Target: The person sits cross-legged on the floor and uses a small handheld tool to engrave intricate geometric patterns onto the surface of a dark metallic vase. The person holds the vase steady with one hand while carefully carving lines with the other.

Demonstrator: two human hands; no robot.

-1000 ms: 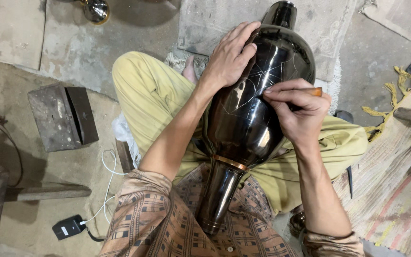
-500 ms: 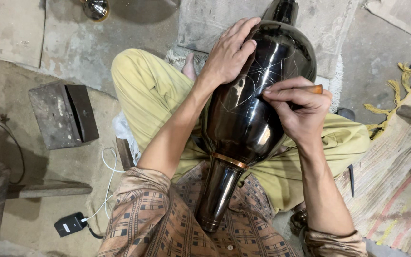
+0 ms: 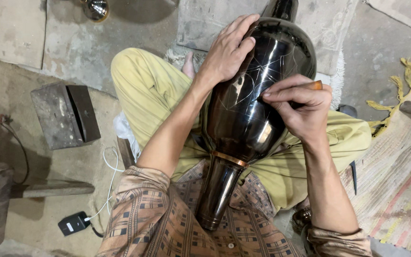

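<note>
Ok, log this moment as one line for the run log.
left hand: flat on large dark glossy metal vase | right hand: pinching orange-handled engraving tool, tip on vase | vase: across lap

— What was the floor like where you sat?

— I sat on rough grey concrete floor (image 3: 34, 143). A dark metal block (image 3: 65, 114) lay beside me, a striped woven mat (image 3: 396, 190) on my other side.

— Anything else?

— A black charger (image 3: 73, 222) with a white cable (image 3: 110, 166).
</note>
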